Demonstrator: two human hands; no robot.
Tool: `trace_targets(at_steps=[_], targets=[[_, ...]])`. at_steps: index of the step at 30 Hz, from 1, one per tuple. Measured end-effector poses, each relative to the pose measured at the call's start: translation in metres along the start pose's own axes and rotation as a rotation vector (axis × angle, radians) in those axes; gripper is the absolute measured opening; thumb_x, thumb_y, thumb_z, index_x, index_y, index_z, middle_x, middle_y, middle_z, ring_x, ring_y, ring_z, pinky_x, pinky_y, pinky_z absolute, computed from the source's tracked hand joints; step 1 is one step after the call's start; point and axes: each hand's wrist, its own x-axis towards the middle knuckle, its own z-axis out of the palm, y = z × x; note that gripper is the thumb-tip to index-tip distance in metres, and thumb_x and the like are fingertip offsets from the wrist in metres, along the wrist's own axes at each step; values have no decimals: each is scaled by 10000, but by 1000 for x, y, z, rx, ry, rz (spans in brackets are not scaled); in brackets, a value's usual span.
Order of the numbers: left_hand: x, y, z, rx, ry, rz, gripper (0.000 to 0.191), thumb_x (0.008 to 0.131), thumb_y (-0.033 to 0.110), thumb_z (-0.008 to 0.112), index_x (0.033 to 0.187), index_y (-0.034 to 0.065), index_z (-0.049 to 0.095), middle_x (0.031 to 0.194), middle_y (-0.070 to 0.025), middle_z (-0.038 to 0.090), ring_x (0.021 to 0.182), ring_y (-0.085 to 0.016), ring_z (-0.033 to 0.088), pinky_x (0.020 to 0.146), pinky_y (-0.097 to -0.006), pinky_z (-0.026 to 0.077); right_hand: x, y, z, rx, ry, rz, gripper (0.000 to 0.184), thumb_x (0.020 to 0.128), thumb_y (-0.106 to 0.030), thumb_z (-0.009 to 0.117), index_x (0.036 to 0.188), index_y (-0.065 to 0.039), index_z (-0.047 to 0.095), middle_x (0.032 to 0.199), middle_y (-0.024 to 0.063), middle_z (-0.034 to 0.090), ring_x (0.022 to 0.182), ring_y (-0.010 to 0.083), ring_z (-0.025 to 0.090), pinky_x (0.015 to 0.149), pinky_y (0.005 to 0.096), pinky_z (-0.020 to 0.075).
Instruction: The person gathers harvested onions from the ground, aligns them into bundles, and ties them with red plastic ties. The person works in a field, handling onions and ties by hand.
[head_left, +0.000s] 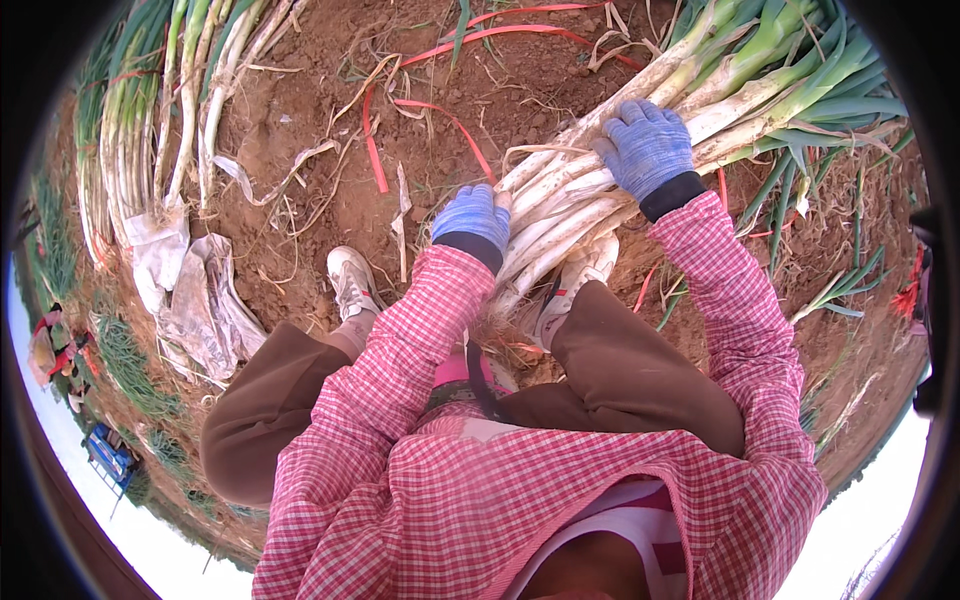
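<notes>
Across the upper right lies a thick bundle of large green onions, white stalks and roots towards my feet and green leaves at the far right. My left hand, in a blue knit glove with bare fingertips showing, is at the left edge of the bundle near the root ends, its fingers curled against the stalks. Over the middle of the white stalks rests my right hand, gloved alike, its fingers bent across them. A red plastic strap runs over the soil and ends close to my left hand.
More green onions lie at the upper left, beside crumpled dirty plastic sheeting. Loose onions and dry leaves litter the reddish soil at right. My shoes flank the root ends. People and a blue vehicle are far left.
</notes>
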Motion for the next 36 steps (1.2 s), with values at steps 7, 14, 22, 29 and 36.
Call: trace_targets(at_steps=[7,14,22,29,36], targets=[[38,-7,-6,21,-375,50,471,951,379,431,1197,12,597,1133,-247,631,1104,-382,580,973,-427,436,-4,4,0,67,5,-40,347,852,-425,594,1023,-143,703,1133,61,620,1147,245,534,973,449,406],[40,-16,-15,-205,-490,28,667,847,550,611,1171,-33,601,1083,-243,653,1044,-347,626,902,-391,475,3,-5,-39,88,-259,27,560,766,-544,671,1134,-123,678,1211,73,577,1243,251,473,1043,446,349],[26,-5,-1,13,-87,-125,688,796,591,672,1109,-13,572,1005,-240,659,949,-381,646,837,-439,497,44,-27,-21,-228,-220,171,716,747,-523,710,1295,-95,538,1382,118,463,1352,304,345,1072,529,282],[22,7,-12,168,-97,-36,674,794,570,656,1173,20,566,1279,-210,518,1209,-361,482,1022,-475,375,45,-6,-5,-26,-306,-111,531,917,-494,464,1263,-106,572,1295,124,554,1298,294,430,1122,495,233],[-2,61,15,176,-175,134,1329,615,762,663,1477,-68,84,1544,-253,131,1423,-440,137,1135,-592,80,49,-2,8,36,-271,-116,414,895,-415,493,1114,-92,632,1158,126,600,1189,301,496,1084,493,285]])
